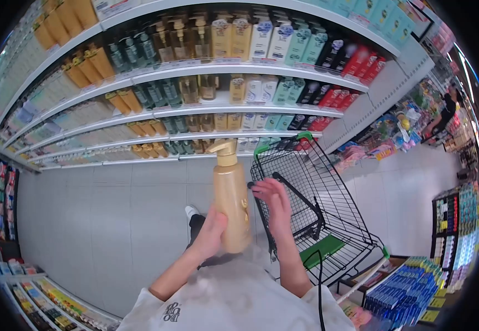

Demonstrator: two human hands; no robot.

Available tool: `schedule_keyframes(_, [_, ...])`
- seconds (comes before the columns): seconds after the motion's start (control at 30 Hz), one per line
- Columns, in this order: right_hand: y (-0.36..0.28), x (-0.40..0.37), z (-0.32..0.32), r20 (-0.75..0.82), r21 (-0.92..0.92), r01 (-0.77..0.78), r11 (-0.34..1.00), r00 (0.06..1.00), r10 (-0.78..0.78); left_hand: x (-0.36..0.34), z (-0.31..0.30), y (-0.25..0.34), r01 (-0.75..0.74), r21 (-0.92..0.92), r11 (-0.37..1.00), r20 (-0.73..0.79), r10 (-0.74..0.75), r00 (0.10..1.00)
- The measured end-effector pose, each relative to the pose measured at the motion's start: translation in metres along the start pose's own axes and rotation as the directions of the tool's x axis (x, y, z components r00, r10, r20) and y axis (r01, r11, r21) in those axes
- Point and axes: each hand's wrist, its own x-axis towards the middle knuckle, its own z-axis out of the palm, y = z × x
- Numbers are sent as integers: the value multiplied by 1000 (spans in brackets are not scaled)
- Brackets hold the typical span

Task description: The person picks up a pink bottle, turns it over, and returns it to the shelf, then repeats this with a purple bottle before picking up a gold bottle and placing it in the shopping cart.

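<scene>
My left hand (213, 229) is wrapped round the lower part of a gold pump bottle (232, 204), which stands upright in front of my chest with its pump nozzle pointing left. Just right of the bottle, my right hand (275, 201) is raised with its fingers apart, holding nothing I can see. A small dark spot shows at its fingertips; what it is I cannot make out. Behind that hand is a black wire shopping cart (339, 187) with green corners and a green panel (322, 251).
Ahead, white shelves (195, 107) carry rows of pump bottles in gold, teal, white, black and red. Another person (445, 115) is far off at the right. Blue packages (408, 287) are stacked at lower right. Low shelves (57, 303) stand at lower left. Grey tiled floor (112, 215) lies between.
</scene>
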Motion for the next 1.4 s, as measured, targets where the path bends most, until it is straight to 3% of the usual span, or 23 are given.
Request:
schedule_keyframes(0.07, [-23, -13, 32, 173, 69, 0, 998, 985, -12, -1, 9, -7, 7, 262, 965, -138, 30, 990])
schedule_keyframes(0.1, [-23, -17, 41, 140, 56, 21, 998, 990, -29, 2, 18, -3, 11, 257, 966, -101, 16, 995])
schedule_keyframes(0.17, [-21, -22, 54, 126, -234, 71, 970, 991, -42, 3, 35, 12, 90, 465, 881, -150, -21, 988])
schedule_keyframes(0.2, [-21, -23, 53, 115, -241, 75, 968, 992, -48, 3, 34, 12, 87, 464, 882, -137, -25, 990])
schedule_keyframes(0.27, [-20, -24, 51, 98, -130, -110, 985, 988, 123, -1, 26, 9, 6, 627, 779, -5, -4, 1000])
schedule_keyframes(0.3, [-21, -25, 51, 96, -133, -111, 985, 988, 124, -4, 25, 7, 6, 625, 781, -3, -5, 1000])
schedule_keyframes(0.37, [-24, -27, 48, 93, 210, -335, 918, 942, 323, -9, 24, 4, 8, 711, 703, -8, -4, 1000])
schedule_keyframes(0.4, [-22, -28, 45, 92, 211, -340, 916, 940, 328, -11, 25, 5, 13, 710, 704, -12, -7, 1000])
schedule_keyframes(0.47, [-18, -29, 39, 240, 464, -386, 797, 921, 306, -13, 26, 10, -48, 746, 664, 52, 14, 999])
schedule_keyframes(0.5, [-18, -31, 39, 243, 461, -392, 796, 918, 312, -15, 26, 10, -44, 744, 667, 46, 15, 999])
schedule_keyframes(0.57, [-19, -35, 41, 336, 581, -411, 703, 907, 253, -18, 24, 11, -68, 675, 735, 57, 41, 998])
schedule_keyframes(0.67, [-17, -38, 43, 392, 598, -450, 663, 886, 248, -22, 19, 6, -174, 709, 684, 90, 157, 983])
schedule_keyframes(0.87, [-12, -37, 48, 383, 606, -464, 646, 882, 275, -25, 28, 26, -177, 764, 621, 48, 219, 974])
schedule_keyframes(0.9, [-16, -34, 51, 386, 606, -471, 641, 879, 280, -24, 23, 35, -170, 764, 622, 40, 218, 975])
schedule_keyframes(0.97, [-27, -25, 56, 400, 578, -417, 701, 894, 202, -22, 6, 63, -20, 737, 676, -15, 46, 999])
schedule_keyframes(1.0, [-28, -24, 57, 400, 577, -427, 696, 891, 215, -25, 6, 86, -115, 765, 634, -3, 183, 983])
schedule_keyframes(1.03, [-28, -23, 58, 299, 584, -355, 730, 930, 212, -31, 9, 109, -201, 792, 577, 11, 315, 949])
schedule_keyframes(1.1, [-28, -22, 58, 195, 581, -274, 766, 961, 195, -48, 12, 127, -587, 380, 715, 30, 625, 780])
schedule_keyframes(1.17, [-25, -20, 52, 203, 595, -271, 756, 962, 185, -54, 48, 152, -686, -129, 716, -47, 686, 726])
schedule_keyframes(1.23, [-23, -23, 46, 209, 645, -268, 716, 963, 172, -34, 51, 162, -705, -369, 605, 363, 792, 490])
schedule_keyframes(1.27, [-26, -21, 47, 204, 647, -271, 713, 962, 181, -33, 56, 169, -701, -368, 610, 358, 789, 499])
schedule_keyframes(1.33, [-32, -22, 50, 186, 636, -230, 737, 972, 142, -33, 67, 182, -541, -327, 775, 488, 629, 606])
schedule_keyframes(1.4, [-31, -22, 49, 200, 643, -221, 733, 973, 117, -32, 68, 180, -533, -341, 775, 498, 629, 597])
